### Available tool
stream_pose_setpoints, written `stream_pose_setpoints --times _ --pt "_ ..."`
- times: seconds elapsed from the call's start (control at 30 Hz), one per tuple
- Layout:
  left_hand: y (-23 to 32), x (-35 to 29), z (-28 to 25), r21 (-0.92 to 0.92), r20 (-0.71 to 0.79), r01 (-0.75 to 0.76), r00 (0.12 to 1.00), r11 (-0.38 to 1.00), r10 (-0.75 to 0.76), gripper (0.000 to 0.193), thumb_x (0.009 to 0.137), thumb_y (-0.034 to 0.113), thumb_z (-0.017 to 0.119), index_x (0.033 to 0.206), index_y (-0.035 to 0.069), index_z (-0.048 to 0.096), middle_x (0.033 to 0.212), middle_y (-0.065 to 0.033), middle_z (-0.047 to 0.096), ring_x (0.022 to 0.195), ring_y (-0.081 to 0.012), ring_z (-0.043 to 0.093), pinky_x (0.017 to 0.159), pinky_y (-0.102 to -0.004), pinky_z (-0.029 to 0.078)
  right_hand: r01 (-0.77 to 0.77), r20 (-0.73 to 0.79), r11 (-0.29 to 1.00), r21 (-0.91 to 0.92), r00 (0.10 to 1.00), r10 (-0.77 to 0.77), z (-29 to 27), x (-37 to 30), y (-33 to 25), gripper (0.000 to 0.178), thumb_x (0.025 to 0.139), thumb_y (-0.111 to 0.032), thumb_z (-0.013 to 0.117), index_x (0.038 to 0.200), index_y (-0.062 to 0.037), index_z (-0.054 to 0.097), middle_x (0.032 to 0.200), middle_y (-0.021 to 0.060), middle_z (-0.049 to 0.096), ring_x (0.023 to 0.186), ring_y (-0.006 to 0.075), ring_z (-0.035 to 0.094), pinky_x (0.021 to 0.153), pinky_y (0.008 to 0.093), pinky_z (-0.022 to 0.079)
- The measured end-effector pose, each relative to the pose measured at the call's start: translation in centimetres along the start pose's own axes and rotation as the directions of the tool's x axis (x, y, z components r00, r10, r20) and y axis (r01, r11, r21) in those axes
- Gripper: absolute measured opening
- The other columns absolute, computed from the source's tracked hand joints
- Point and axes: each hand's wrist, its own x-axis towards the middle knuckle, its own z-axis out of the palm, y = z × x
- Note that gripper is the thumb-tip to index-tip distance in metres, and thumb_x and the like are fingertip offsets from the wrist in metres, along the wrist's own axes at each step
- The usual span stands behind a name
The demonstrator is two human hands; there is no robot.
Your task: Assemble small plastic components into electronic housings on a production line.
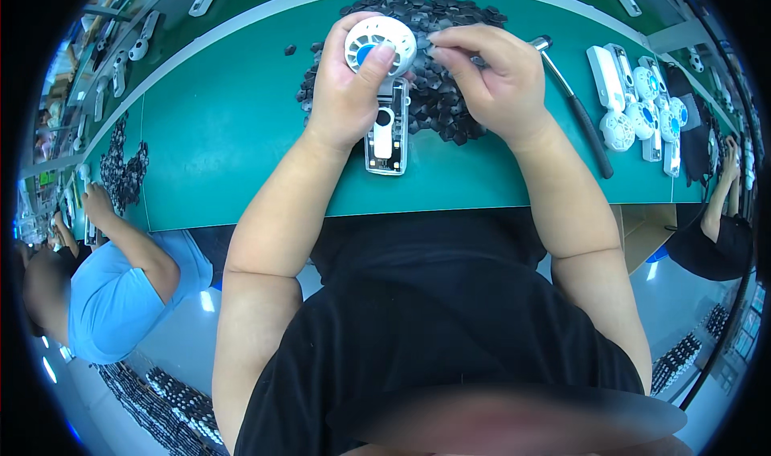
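Note:
My left hand point(345, 79) is wrapped round a handheld fan, its thumb lying on the fan's round white head point(399, 40). The head has slots and a blue centre. Below it, the fan's body point(385, 155) shows a clear casing with a black and white inside, and points toward me. To the right of the fan head, my right hand point(502, 79) has thumb and index finger pinched together. What is between these fingertips, if anything, is too small to tell. Both hands are above a heap of small flat black pieces point(450, 107) on the green table point(225, 143).
A hammer point(582, 119) with a dark handle lies right of my right hand. Further right, several white fans point(642, 107) lie grouped together. Another person in light blue point(128, 295) works at the left, and one in black point(715, 243) at the right. A cardboard box point(642, 231) stands below the table edge.

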Motion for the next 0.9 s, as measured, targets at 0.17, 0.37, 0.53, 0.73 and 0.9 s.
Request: stream_pose_setpoints --times 0.17,0.37,0.53,0.73,0.9 --pt "0.2 -0.1 0.0 -0.022 0.004 0.008 1.0 1.0 -0.008 0.052 0.098 0.028 0.07 0.138 0.005 0.046 0.113 -0.012 0.065 0.095 -0.0191 0.069 0.077 -0.0332 0.062 -0.198 -0.047 0.958 0.207 0.976 0.212 0.6 -0.3 -0.5 0.015 0.093 -0.016 0.077 0.096 -0.0029 0.071 0.081 0.0044 0.068 0.076 0.015 0.066 0.069 0.0274 0.052" --pt "-0.2 -0.3 0.8 0.103 -0.002 -0.051 0.999 0.993 0.052 0.057 0.099 0.038 0.066 0.139 0.004 0.045 0.112 -0.0133 0.065 0.09 -0.0196 0.07 0.075 -0.0334 0.062 -0.584 0.235 0.567 0.582 0.788 0.569 1.7 -0.7 -1.0 0.018 0.096 -0.02 0.075 0.093 -0.0028 0.07 0.076 0.0011 0.065 0.068 0.0093 0.058 0.062 0.0233 0.045" --pt "-0.2 -0.5 1.2 0.17 -0.005 -0.054 0.998 0.984 0.056 0.059 0.1 0.043 0.064 0.14 0.004 0.045 0.115 -0.0126 0.064 0.096 -0.0187 0.069 0.081 -0.0326 0.06 -0.563 0.168 0.611 0.556 0.797 0.58 2.0 -0.5 -1.5 0.022 0.099 -0.023 0.072 0.09 -0.0022 0.068 0.075 0.0012 0.066 0.068 0.0082 0.059 0.063 0.0253 0.047" --pt "-0.4 -0.1 0.8 0.193 0.007 -0.124 0.992 0.973 0.125 0.056 0.098 0.034 0.07 0.138 0.003 0.046 0.114 -0.0127 0.064 0.097 -0.0182 0.068 0.081 -0.0322 0.06 -0.487 0.115 0.798 0.354 0.87 0.48 2.3 -0.8 -1.7 0.027 0.101 -0.025 0.066 0.087 -0.0025 0.067 0.072 0.0049 0.066 0.065 0.0115 0.06 0.062 0.0281 0.048" --pt "-0.9 -0.3 0.5 0.231 0.021 -0.172 0.985 0.958 0.172 0.057 0.099 0.035 0.07 0.138 0.002 0.045 0.114 -0.013 0.064 0.096 -0.0183 0.068 0.081 -0.0317 0.06 -0.481 0.191 0.849 0.219 0.874 0.446 1.9 -0.6 -1.6 0.027 0.102 -0.027 0.063 0.091 -0.0027 0.065 0.074 0.0082 0.066 0.067 0.014 0.062 0.062 0.0295 0.048"
